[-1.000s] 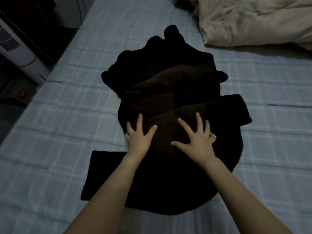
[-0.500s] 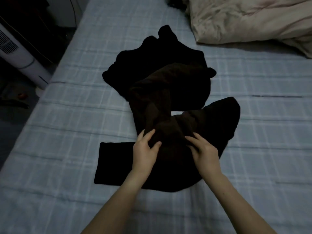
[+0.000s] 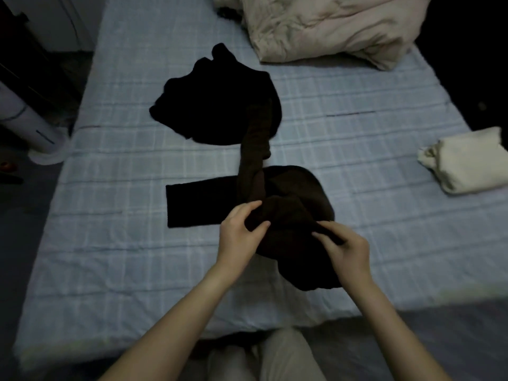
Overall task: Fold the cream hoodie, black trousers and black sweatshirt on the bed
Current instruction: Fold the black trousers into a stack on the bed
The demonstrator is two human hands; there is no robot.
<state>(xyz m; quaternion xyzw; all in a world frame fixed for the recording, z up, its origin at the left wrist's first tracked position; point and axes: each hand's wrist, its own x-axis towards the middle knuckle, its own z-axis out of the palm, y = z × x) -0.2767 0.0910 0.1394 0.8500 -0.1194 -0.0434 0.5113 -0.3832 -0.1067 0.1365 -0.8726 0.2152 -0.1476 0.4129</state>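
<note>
2 hands, my left hand (image 3: pixel 238 237) and right hand (image 3: pixel 347 247), pinch the dark brown-black fleece garment (image 3: pixel 288 215) on the pale blue checked bed (image 3: pixel 123 243); a white tower fan (image 3: pixel 33 133) stands on the dim floor beside it.

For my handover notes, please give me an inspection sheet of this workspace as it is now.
Surface: bed with pale checked sheet.
Job's things: cream hoodie folded at right edge; dark garment bunched near front, one flat part lying to the left, one strip reaching back onto crumpled black garment behind.
Clutter: beige duvet heaped at far end.
Grippers: left hand and right hand both pinch the dark garment.
Cables: nothing seen.
Surroundings: white tower appliance on floor, left of bed.
</note>
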